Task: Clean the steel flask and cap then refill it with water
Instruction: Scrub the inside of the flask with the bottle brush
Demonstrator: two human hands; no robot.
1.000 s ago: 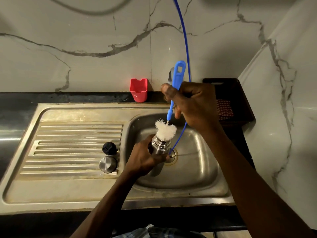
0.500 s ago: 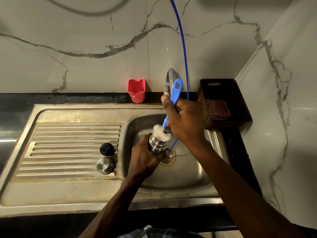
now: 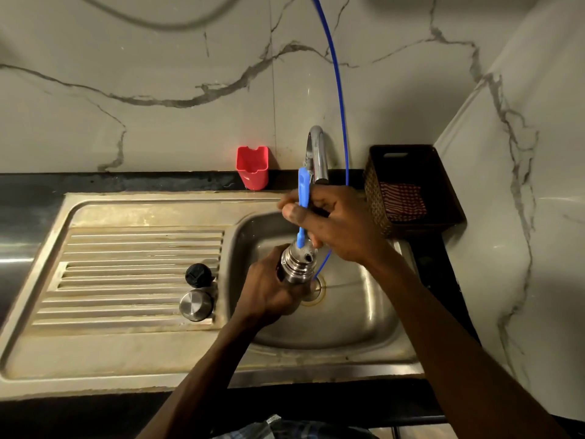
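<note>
Both hands worked over the sink point(image 3: 373, 324): my left hand point(image 3: 269, 293) wrapped the flask point(image 3: 296, 264), tilted so spills fell into the basin, while my right hand point(image 3: 335, 223) had its fingers point(image 3: 292, 213) pinched on the brush point(image 3: 303, 204), bristles inside the mouth. Two caps point(image 3: 196, 304) waited on the drainboard point(image 3: 126, 264), near the basin, I judged for washing afterward.

Both forearms were bare from wrist to the frame's lower edge — no sleeves, watch, bracelet or rings could be made out on them. The left hand point(image 3: 272, 289) and the right hand point(image 3: 342, 223) were ungloved, with short fingernails visible on the right thumb and forefinger. At the bottom edge, between the arms, a strip of dark blue-grey checked cloth garment point(image 3: 285, 429) showed — too little to tell its kind.
</note>
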